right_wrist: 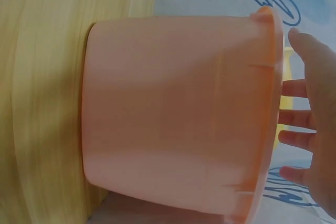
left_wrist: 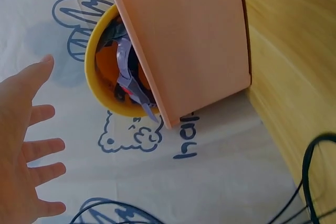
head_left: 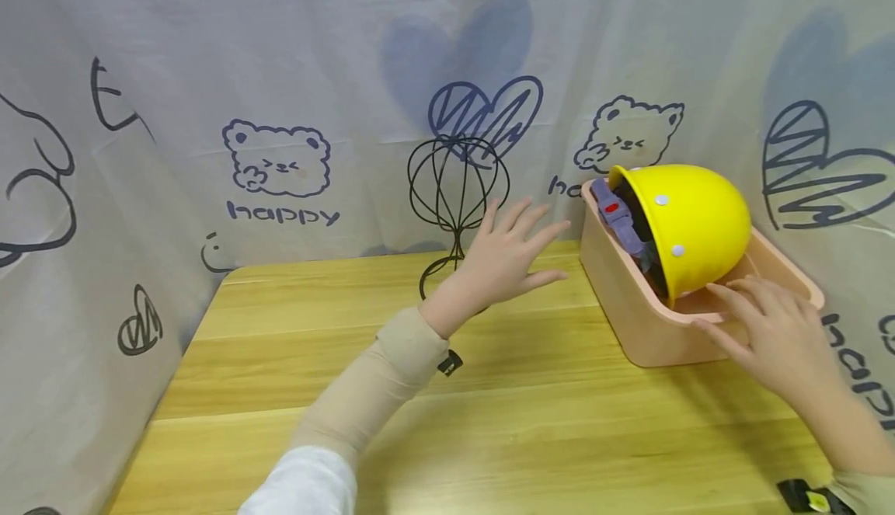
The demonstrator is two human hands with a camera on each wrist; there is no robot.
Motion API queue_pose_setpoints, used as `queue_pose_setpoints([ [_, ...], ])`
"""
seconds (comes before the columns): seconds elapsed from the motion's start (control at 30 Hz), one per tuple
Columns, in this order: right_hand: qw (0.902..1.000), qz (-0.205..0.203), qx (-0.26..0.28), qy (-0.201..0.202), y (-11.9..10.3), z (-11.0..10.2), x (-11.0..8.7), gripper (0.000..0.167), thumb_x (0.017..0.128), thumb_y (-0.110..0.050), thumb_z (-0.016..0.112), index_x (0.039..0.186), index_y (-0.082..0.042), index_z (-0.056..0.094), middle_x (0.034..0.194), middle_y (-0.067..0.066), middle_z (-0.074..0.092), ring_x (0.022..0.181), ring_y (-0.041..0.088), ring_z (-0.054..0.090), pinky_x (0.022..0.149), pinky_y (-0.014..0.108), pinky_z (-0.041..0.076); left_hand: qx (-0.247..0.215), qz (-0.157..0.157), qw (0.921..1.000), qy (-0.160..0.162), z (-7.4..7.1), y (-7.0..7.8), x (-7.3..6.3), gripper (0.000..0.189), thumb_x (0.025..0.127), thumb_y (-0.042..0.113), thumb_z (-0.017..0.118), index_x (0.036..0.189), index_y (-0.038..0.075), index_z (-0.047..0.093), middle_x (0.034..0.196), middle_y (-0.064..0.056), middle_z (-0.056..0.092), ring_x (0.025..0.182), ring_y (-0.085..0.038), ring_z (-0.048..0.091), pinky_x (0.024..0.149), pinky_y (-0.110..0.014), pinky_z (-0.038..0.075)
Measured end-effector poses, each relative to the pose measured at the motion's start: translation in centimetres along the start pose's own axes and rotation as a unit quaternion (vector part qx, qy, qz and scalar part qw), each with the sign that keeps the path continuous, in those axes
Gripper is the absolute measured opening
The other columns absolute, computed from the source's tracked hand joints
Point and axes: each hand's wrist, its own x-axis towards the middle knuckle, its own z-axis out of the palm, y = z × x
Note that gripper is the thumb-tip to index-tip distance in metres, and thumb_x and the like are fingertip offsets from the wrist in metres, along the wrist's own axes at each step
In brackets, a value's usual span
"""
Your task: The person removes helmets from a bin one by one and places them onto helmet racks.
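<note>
A yellow hard hat with a purple strap lies tilted in a pink plastic bin, its opening facing left. Over the bin's near end, my right hand has its fingers spread at the rim, close to the hat's lower edge. In the right wrist view those fingertips overlap the bin's rim. My left hand is stretched out in the air left of the bin, fingers apart and holding nothing. The left wrist view shows the hat's inside and strap beyond this hand.
Behind my left hand a black wire stand with a balloon-shaped top rises from the wooden table, its ring base partly hidden by my wrist. A pale curtain with bear and heart drawings hangs around the back and sides.
</note>
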Motion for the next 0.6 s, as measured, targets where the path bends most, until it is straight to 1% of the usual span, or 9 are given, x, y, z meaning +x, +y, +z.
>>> queue_pose_setpoints([
  [0.1,0.9998,0.009,-0.004,-0.018,0.2,0.3,0.0,0.059,0.085,-0.048,0.068,0.122,-0.003,0.060,0.123,0.023,0.052,0.116,0.044,0.044,0.099,0.067,0.030,-0.005,-0.008,0.9998,-0.019,0.5,0.5,1.0,0.069,0.091,0.069,0.045,0.148,0.033,0.038,0.155,-0.002,0.037,0.146,-0.026,0.030,0.120,-0.059,0.018],
  [0.2,0.9995,0.015,-0.007,-0.025,0.5,0.4,0.1,0.055,0.084,-0.048,0.070,0.116,-0.004,0.062,0.119,0.025,0.054,0.111,0.044,0.046,0.093,0.067,0.034,-0.017,-0.017,0.9992,-0.031,0.9,0.8,2.1,0.067,0.091,0.070,0.043,0.148,0.035,0.036,0.156,0.000,0.037,0.147,-0.024,0.028,0.120,-0.058,0.019],
  [0.33,0.9998,0.008,-0.011,-0.013,1.0,0.5,0.1,0.050,0.081,-0.048,0.073,0.105,-0.004,0.064,0.108,0.025,0.057,0.097,0.042,0.051,0.080,0.061,0.041,-0.029,-0.023,0.9984,-0.042,1.5,1.3,3.3,0.066,0.092,0.070,0.041,0.148,0.037,0.035,0.156,0.003,0.035,0.147,-0.021,0.027,0.120,-0.058,0.018],
  [0.4,0.9999,-0.001,-0.013,0.005,1.2,0.5,0.1,0.050,0.079,-0.047,0.075,0.101,-0.003,0.065,0.101,0.023,0.059,0.089,0.039,0.053,0.074,0.057,0.044,-0.033,-0.023,0.9981,-0.047,1.8,1.5,3.9,0.066,0.092,0.071,0.040,0.149,0.037,0.034,0.157,0.003,0.035,0.147,-0.021,0.028,0.120,-0.058,0.017],
  [0.5,0.9997,-0.007,-0.013,0.021,1.4,0.5,0.1,0.052,0.077,-0.047,0.076,0.098,-0.001,0.065,0.093,0.021,0.061,0.080,0.035,0.054,0.068,0.051,0.046,-0.037,-0.024,0.9974,-0.056,2.1,1.7,4.7,0.067,0.092,0.071,0.039,0.150,0.037,0.033,0.157,0.003,0.034,0.147,-0.022,0.028,0.120,-0.058,0.017],
  [0.6,0.9993,-0.007,-0.010,0.034,1.5,0.6,-0.1,0.050,0.076,-0.045,0.078,0.093,0.000,0.065,0.089,0.019,0.061,0.076,0.033,0.054,0.064,0.048,0.045,-0.039,-0.026,0.9971,-0.059,2.5,1.9,5.5,0.067,0.092,0.071,0.039,0.150,0.037,0.032,0.157,0.003,0.035,0.147,-0.023,0.028,0.120,-0.058,0.018],
])
